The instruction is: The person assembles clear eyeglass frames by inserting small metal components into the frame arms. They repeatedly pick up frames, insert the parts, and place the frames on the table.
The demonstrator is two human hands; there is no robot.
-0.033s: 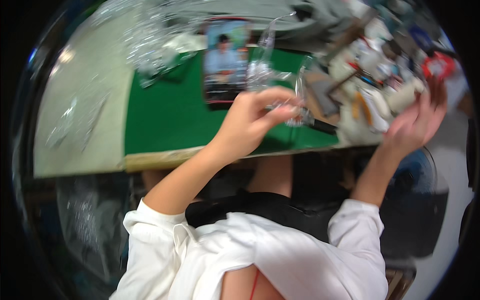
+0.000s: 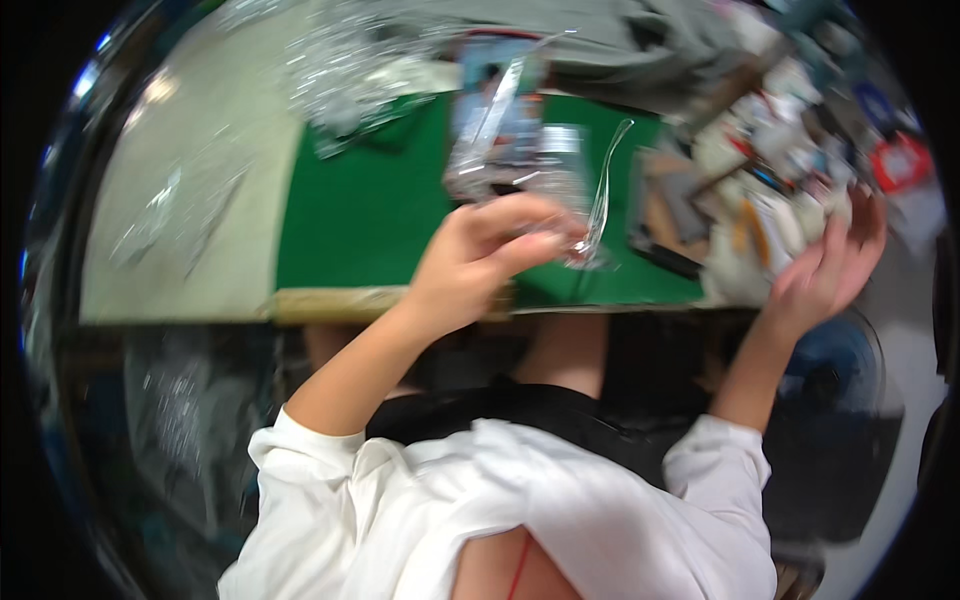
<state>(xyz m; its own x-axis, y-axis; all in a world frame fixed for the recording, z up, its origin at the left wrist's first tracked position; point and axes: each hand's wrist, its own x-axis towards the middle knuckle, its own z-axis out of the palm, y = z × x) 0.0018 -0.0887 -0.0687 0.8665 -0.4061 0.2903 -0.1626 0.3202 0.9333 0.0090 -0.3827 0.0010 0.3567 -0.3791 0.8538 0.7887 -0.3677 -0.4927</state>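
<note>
On my feed, motion blur eats most of the detail on the clear plastic film [image 2: 602, 195], and its lower end disappears behind the fingers of the left hand [image 2: 497, 245], so I can't trace its full outline. I also can't tell whether a second clear strip [image 2: 496, 112] belongs to the same piece, or whether the white-topped clear container [image 2: 560, 172] sits inside it or behind it. Compared with the earlier frame, my view has shifted, that strip now crosses the phone [image 2: 524, 115] where it was beside it, and the container's white top shows much more plainly. The film is transparent and thin, with bright glinting edges and a narrow curved tip, and it is over the right part of the green mat [image 2: 370, 215]. The left thumb and forefinger are pinched on its lower end. The right hand [image 2: 830, 265] has its fingers extended and loosely spread near a jumbled heap [image 2: 755, 185]; I can't judge contact there. Farther out, crumpled clear plastic [image 2: 350, 75] and grey cloth [image 2: 620, 55] lie along the back of the pale surface [image 2: 150, 270].
</note>
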